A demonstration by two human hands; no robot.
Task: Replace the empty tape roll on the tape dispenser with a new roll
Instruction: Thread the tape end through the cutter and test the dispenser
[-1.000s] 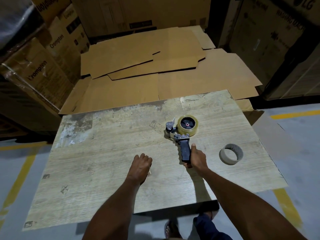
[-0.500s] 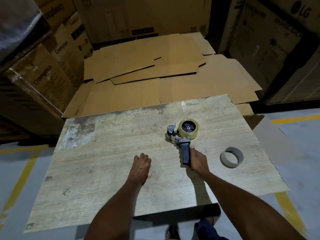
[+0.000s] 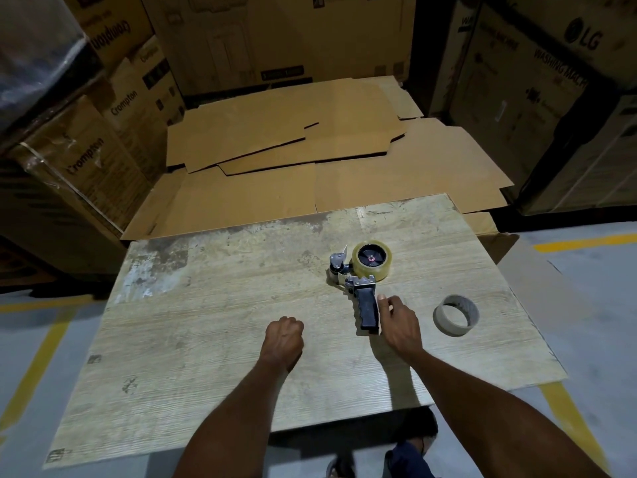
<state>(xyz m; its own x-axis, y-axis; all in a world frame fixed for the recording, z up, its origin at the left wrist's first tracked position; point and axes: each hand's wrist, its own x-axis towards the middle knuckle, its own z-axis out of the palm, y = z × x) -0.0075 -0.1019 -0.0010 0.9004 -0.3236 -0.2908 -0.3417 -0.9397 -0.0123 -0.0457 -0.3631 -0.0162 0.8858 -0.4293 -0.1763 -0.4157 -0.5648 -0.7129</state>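
Note:
The tape dispenser (image 3: 365, 307) lies on its side on the worn wooden board (image 3: 206, 339), black handle pointing toward me. A full roll of clear tape (image 3: 373, 269) sits on its hub, with the metal blade end to the left. An empty grey cardboard core (image 3: 455, 315) lies flat on the board to the right. My right hand (image 3: 398, 322) is beside the handle's right edge, thumb tip touching it, fingers relaxed and not wrapped round it. My left hand (image 3: 282, 338) rests on the board left of the handle, fingers curled under into a fist, holding nothing.
Flattened cardboard sheets (image 3: 293, 157) lie on the floor beyond the board. Stacked cartons (image 3: 103, 139) stand at the left and tall appliance boxes (image 3: 551, 81) at the right. Yellow floor lines (image 3: 41, 357) run on both sides. My foot (image 3: 339, 467) shows under the near edge.
My right hand has released its grip on the dispenser handle and now sits beside it. My left hand has curled from flat fingers into a fist. The dispenser has not moved.

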